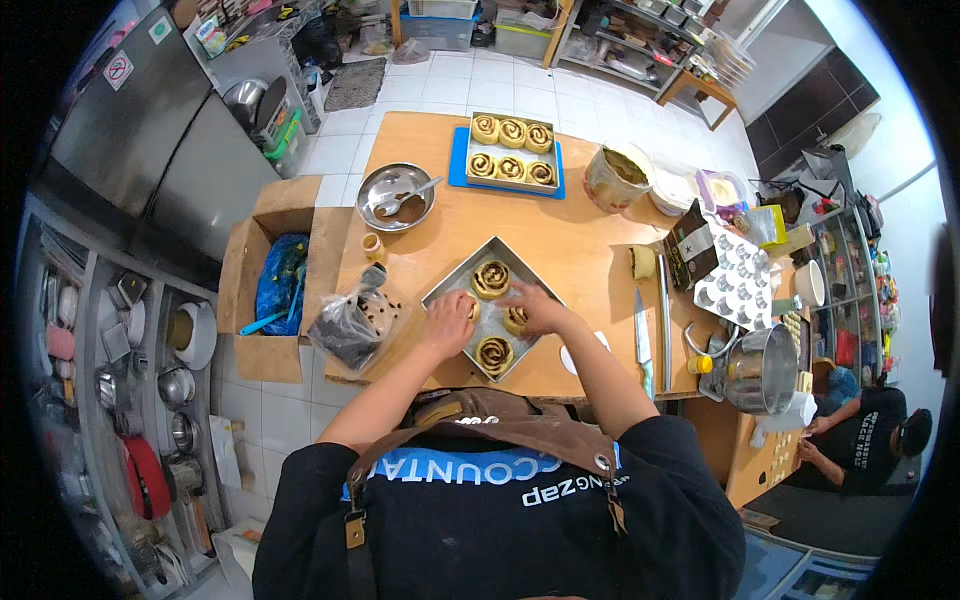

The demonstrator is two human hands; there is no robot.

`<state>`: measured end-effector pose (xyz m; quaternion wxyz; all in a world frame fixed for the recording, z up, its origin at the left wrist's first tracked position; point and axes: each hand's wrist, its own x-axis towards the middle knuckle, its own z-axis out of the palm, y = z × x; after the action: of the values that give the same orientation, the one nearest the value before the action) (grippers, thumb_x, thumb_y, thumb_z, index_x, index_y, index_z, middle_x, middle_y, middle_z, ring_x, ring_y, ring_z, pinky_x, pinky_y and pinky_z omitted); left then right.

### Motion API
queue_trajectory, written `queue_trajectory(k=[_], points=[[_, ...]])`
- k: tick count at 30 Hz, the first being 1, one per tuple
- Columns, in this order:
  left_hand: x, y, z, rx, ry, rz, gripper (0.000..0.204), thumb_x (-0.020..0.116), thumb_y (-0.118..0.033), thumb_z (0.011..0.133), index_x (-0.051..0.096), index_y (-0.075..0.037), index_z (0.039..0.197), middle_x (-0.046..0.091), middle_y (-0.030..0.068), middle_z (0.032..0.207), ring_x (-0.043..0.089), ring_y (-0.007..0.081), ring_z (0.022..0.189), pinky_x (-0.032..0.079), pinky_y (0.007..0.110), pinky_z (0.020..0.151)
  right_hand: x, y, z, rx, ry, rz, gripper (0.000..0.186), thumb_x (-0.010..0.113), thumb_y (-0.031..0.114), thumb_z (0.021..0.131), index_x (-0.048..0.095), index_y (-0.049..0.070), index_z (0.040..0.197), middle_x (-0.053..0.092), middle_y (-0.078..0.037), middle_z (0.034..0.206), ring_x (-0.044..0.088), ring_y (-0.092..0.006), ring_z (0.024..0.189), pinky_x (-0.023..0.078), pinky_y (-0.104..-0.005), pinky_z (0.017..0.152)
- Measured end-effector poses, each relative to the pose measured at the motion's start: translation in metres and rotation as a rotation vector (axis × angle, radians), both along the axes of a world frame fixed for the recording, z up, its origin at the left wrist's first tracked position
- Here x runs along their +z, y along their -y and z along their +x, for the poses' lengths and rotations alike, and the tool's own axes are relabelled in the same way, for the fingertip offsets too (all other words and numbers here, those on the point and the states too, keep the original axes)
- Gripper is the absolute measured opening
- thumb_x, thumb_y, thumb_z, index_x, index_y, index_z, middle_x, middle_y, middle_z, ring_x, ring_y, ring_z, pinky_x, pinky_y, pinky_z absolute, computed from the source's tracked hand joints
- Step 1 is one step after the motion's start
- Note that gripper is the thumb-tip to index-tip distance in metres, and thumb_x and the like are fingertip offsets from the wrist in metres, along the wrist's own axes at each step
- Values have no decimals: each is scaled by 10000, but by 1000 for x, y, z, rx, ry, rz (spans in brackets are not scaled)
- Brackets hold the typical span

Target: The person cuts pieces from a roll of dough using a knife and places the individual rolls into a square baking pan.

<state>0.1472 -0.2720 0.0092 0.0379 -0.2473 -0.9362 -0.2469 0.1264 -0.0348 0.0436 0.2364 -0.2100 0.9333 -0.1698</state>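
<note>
A square metal pan (451, 283) sits cornerwise at the table's near edge, in front of my body. Swirled dough rolls with dark filling lie in it: a far roll (491, 280), a near roll (494, 355), and one under each hand. My left hand (450, 322) is closed on the left roll (474, 310), which its fingers mostly cover. Over the right side of the pan, my right hand (538, 307) has its fingers apart. Its fingertips are at the right roll (515, 321), partly hidden beneath them.
Beyond lies another pan of rolls (511, 185) on a blue board. A steel bowl with a spoon (397, 197) and a plastic bag (350, 330) stand left. Rightward are a knife (642, 330), a cut roll piece (642, 262), a muffin tin (735, 275) and a mixing bowl (762, 370). Another person (862, 440) works far right.
</note>
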Motion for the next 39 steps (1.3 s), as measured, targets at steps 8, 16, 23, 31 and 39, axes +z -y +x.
queue_trajectory(k=[8, 16, 23, 31, 39], points=[[14, -57, -4, -139, 390, 288, 610, 713, -183, 757, 407, -9, 1255, 484, 214, 1230, 468, 385, 1177, 400, 419, 991, 18, -26, -6, -321, 48, 167, 392, 591, 54, 780, 557, 10, 1168, 658, -204, 1054, 638, -353, 981, 525, -417, 804], [-8, -87, -18, 8, 643, -35, 631, 737, -158, 747, 344, 15, 1208, 522, 299, 1186, 542, 432, 1093, 461, 464, 904, -9, 7, 10, -402, 44, 278, 321, 566, 61, 817, 512, 1, 1127, 634, -215, 1058, 649, -342, 954, 525, -433, 798], [18, -98, -21, -73, 525, -166, 617, 739, -149, 737, 342, -9, 1189, 529, 241, 1142, 574, 399, 1036, 495, 467, 808, 15, -13, 21, -348, -208, 190, 369, 600, 90, 814, 520, 79, 1174, 611, -158, 989, 629, -329, 946, 521, -415, 768], [20, -93, -52, -672, -22, -251, 595, 787, -239, 669, 540, -210, 1210, 446, 109, 1315, 432, 300, 1227, 396, 432, 984, -1, -58, 41, -891, 225, -430, 319, 559, 141, 899, 498, 30, 1192, 652, -173, 816, 662, -263, 681, 522, -356, 589], [4, -122, -66, -880, 25, -446, 484, 762, -304, 678, 575, -167, 1103, 507, 72, 1189, 477, 264, 1155, 436, 413, 910, -10, -50, 40, -994, 286, -602, 316, 541, 102, 917, 475, 37, 1219, 636, -137, 775, 611, -188, 565, 488, -314, 475]])
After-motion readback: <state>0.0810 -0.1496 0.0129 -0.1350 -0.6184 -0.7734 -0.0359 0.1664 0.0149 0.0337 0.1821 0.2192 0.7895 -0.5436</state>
